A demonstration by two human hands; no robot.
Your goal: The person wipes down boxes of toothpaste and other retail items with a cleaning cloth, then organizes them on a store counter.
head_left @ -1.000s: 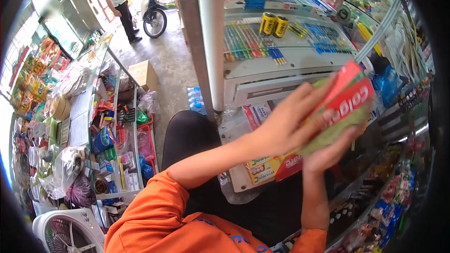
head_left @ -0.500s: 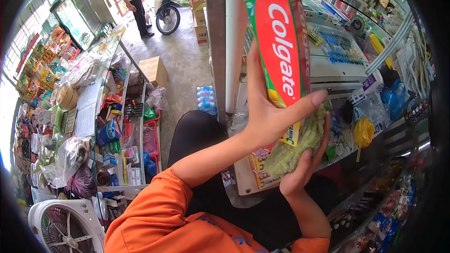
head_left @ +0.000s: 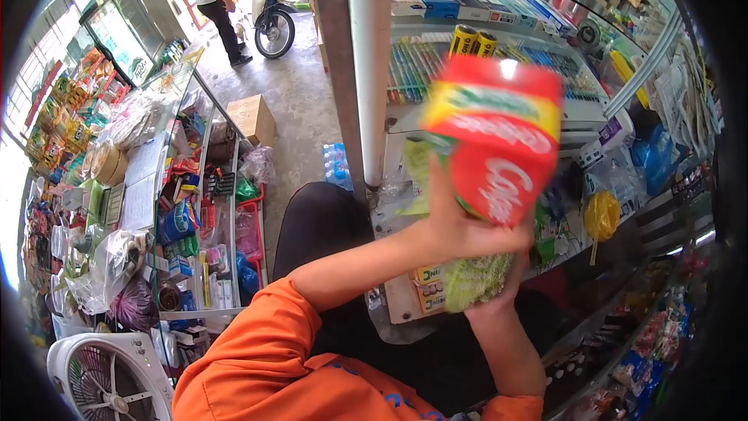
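Observation:
A red Colgate toothpaste box (head_left: pixel 495 148) is in my left hand (head_left: pixel 463 232), tilted so that its end faces the camera and blurred by motion. The fingers and thumb wrap round its lower part. Just beneath, my right hand (head_left: pixel 497 302) is closed on a fuzzy green cloth (head_left: pixel 475 281), part of which also shows beside the far side of the box. Small yellow Vitamin C boxes (head_left: pixel 430 296) lie on the pale surface below my hands.
A glass display case (head_left: pixel 576 97) with pens and boxes stands ahead, beside a white post (head_left: pixel 370 70). At left are a goods-laden glass counter (head_left: pixel 167 164) and a white fan (head_left: pixel 113 390). A person (head_left: pixel 210 0) stands near a motorbike (head_left: pixel 273 19) at the back.
The toothpaste box has tipped from upright toward the camera, so its end now shows. My hands have drawn closer together around the box and the cloth.

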